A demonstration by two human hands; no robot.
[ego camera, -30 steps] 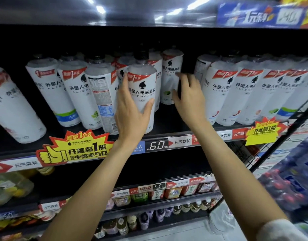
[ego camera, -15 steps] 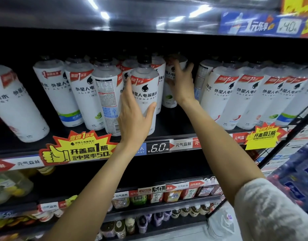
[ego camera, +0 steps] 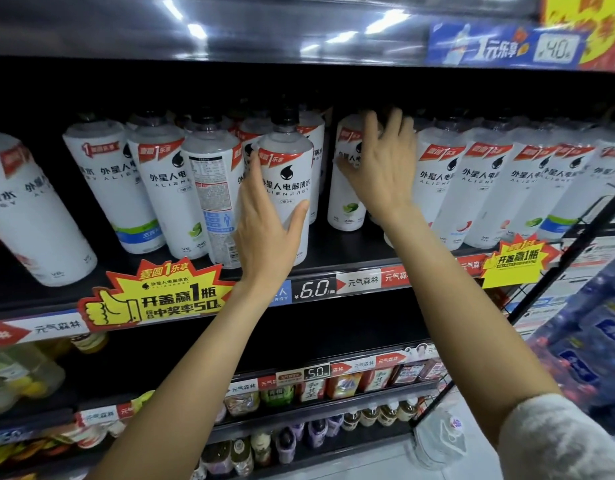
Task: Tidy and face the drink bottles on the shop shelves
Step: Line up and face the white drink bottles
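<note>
On the dark shop shelf (ego camera: 351, 263) I see rows of white bottles. My left hand (ego camera: 264, 223) grips the front bottle (ego camera: 288, 188) at the edge; my right hand (ego camera: 382, 171) clasps a bottle further back (ego camera: 346, 209).

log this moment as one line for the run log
left hand grips front white black-capped bottle | right hand holds white lime-label bottle set further back | white bottle beside the left hand shows its back label
</note>
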